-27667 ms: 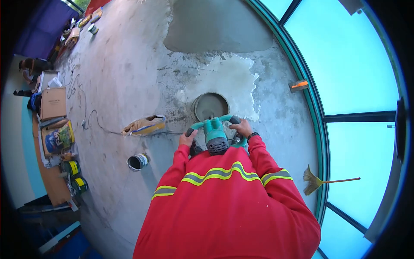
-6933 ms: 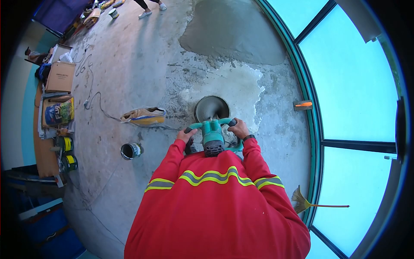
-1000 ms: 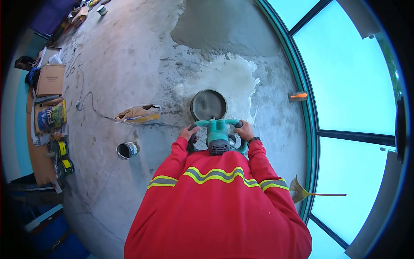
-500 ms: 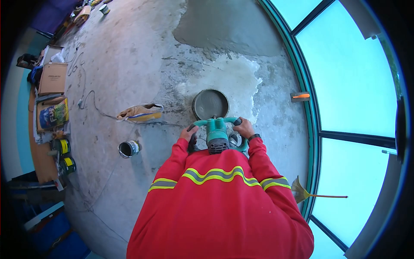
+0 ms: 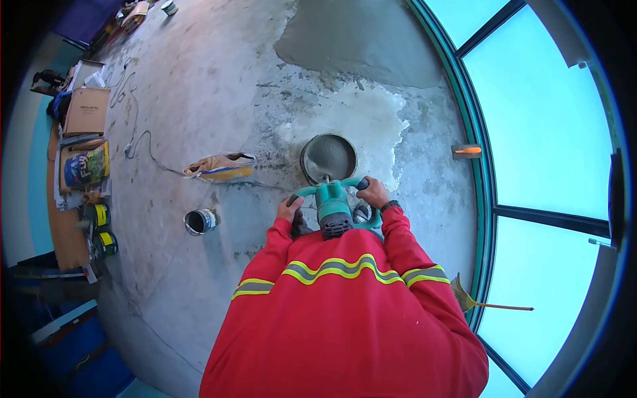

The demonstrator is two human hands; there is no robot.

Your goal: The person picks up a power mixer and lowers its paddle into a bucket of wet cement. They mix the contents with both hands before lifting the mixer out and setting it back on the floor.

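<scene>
A green and black handheld paddle mixer (image 5: 334, 207) is held in front of my body. My left hand (image 5: 289, 209) wraps round its left handle, and my right hand (image 5: 375, 193) grips the right one. A dark watch sits on the right wrist. From the mixer, a shaft runs down into a round bucket (image 5: 328, 159) of wet grey mix. The paddle end is hidden in the mix.
Left of the bucket lie an opened paper bag (image 5: 221, 168) and a small tin (image 5: 200, 221). A cable (image 5: 151, 157) crosses the floor. Wet grey screed (image 5: 358, 46) covers the far floor. A float (image 5: 467, 152) and a broom (image 5: 466, 298) are by the window frame at right.
The view has shifted slightly, so the surroundings sit a little differently. The mixer's body tilts a bit relative to the bucket, and the mix surface looks different. Both hands keep their grip.
</scene>
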